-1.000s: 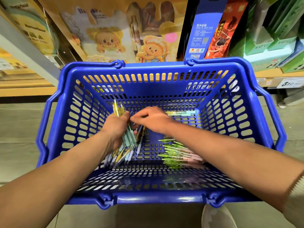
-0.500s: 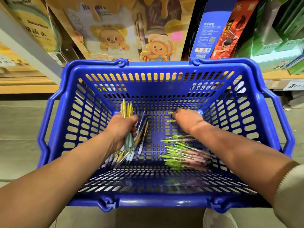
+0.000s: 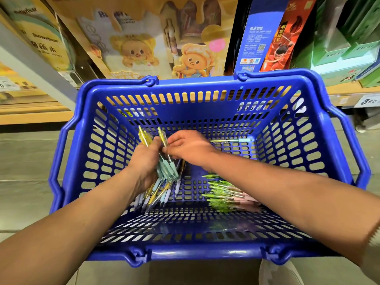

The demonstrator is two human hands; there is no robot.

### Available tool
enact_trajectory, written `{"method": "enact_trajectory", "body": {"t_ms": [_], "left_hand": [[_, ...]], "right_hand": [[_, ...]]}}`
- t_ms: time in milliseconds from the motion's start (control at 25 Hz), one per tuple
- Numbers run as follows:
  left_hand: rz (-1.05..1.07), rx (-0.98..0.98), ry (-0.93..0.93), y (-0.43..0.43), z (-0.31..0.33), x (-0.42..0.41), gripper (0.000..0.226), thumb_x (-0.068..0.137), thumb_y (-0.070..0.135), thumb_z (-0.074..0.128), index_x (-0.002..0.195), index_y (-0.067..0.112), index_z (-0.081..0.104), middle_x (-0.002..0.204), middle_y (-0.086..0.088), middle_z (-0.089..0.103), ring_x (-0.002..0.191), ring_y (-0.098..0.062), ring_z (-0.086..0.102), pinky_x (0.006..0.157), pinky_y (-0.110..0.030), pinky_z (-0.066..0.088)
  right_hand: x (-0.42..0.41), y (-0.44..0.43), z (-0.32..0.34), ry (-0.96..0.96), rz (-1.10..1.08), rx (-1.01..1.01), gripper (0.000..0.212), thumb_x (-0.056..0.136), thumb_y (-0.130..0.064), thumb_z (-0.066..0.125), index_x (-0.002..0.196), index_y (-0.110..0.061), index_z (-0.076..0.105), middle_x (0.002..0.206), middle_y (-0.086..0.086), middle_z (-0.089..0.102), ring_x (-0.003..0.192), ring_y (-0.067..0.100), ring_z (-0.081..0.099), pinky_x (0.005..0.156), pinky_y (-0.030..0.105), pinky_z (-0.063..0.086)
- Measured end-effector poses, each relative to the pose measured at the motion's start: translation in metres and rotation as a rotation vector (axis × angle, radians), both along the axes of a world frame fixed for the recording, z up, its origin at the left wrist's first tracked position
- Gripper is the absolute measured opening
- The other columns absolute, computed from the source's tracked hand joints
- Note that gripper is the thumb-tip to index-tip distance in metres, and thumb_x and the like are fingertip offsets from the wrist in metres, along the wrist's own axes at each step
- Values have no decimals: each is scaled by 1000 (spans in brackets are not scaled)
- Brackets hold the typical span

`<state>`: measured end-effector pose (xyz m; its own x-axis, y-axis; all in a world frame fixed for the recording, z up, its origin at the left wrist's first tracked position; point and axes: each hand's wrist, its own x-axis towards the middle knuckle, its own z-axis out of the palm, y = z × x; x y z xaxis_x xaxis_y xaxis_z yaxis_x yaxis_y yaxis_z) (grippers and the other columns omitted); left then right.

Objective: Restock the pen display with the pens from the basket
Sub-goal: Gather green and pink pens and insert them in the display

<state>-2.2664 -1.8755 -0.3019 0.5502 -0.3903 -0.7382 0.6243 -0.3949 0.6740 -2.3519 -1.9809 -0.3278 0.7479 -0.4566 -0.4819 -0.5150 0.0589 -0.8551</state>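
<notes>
Left grip (image 3: 144,161) clasps pen bundle (image 3: 168,171); right grip (image 3: 191,149) apparently pinches it too; green pens (image 3: 222,194) lie crosswise, nearer the right

Head camera, looking steeply down, close above blue basket (image 3: 205,251).

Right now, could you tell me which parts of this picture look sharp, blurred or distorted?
Head view: the wide-angle lens bows the basket at its rim; glare streaks its near edge; the pens in the left hand are sharp; the bear posters above look soft.
</notes>
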Motion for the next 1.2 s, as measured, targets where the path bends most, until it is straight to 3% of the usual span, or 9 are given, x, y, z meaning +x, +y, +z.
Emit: {"method": "enact_trajectory", "body": {"t_ms": [160, 240, 400, 480, 600, 840, 960, 1080, 1200], "left_hand": [[-37, -10, 49, 1, 1, -2, 48, 107, 35, 47, 131, -6, 50, 110, -25, 72, 82, -31, 76, 76, -47, 64], [-47, -25, 45, 0, 4, -4, 41, 107, 33, 49, 121, -5, 55, 99, -21, 74, 71, -28, 75, 68, -44, 64], [-107, 34, -29, -1, 8, -6, 29, 107, 26, 51, 111, -1, 59, 80, -9, 70, 67, -22, 70, 69, -41, 62], [-123, 62, -31, 0, 9, -7, 23, 107, 21, 51, 114, -1, 54, 79, -8, 60, 63, -18, 61, 62, -37, 60], [-167, 83, -18, 3, 13, -6, 15, 106, 16, 52, 105, 1, 54, 73, -6, 51, 57, -15, 52, 49, -29, 55], [-188, 116, -34, 4, 11, -3, 28, 104, 15, 55, 126, -1, 47, 77, -6, 50, 57, -14, 52, 48, -28, 52], [-195, 121, -13, 4, 11, -4, 20, 103, 14, 57, 117, 3, 48, 72, -5, 51, 53, -14, 51, 45, -27, 51], [-187, 100, 9, 5, 13, -4, 18, 100, 11, 61, 112, 0, 53, 67, -5, 52, 50, -14, 51, 44, -26, 52], [-182, 63, 29, 0, 18, -6, 19, 99, 12, 63, 113, -1, 59, 68, -6, 60, 52, -15, 55, 46, -25, 53]], "right_hand": [[-2, 3, -7, -19, -49, 25, 13, 82, -32, 82, 90, -26, 74, 86, -5, 77, 79, 14, 75, 77, 37, 63], [-4, 3, -7, -66, -13, 88, 7, 87, -29, 78, 93, -27, 76, 89, -5, 78, 80, 14, 75, 69, 29, 62], [-15, -17, -12, -79, 66, 199, 13, 99, -23, 62, 102, -27, 74, 95, -6, 78, 88, 9, 74, 82, 26, 58], [-26, -38, -22, 143, 101, -136, 18, 100, -16, 58, 108, -24, 72, 102, -6, 75, 94, 13, 71, 86, 31, 58], [-53, -68, -39, 577, 438, -826, 45, 91, 3, 59, 131, -18, 59, 127, 4, 61, 112, 29, 64, 92, 43, 56], [-60, -82, -54, 688, 744, -1083, 61, 88, 14, 55, 143, -13, 47, 138, 10, 52, 110, 36, 65, 81, 47, 59], [-62, -85, -53, 652, 753, -984, 47, 88, 8, 57, 127, -18, 57, 116, 9, 64, 100, 34, 66, 81, 43, 58], [-59, -86, -41, 555, 682, -700, 8, 92, -15, 62, 92, -22, 64, 90, 1, 69, 82, 25, 66, 73, 35, 56], [-37, -65, -21, 379, 585, -467, 13, 94, -31, 60, 85, -26, 67, 84, -2, 69, 80, 20, 66, 67, 32, 51]]}}
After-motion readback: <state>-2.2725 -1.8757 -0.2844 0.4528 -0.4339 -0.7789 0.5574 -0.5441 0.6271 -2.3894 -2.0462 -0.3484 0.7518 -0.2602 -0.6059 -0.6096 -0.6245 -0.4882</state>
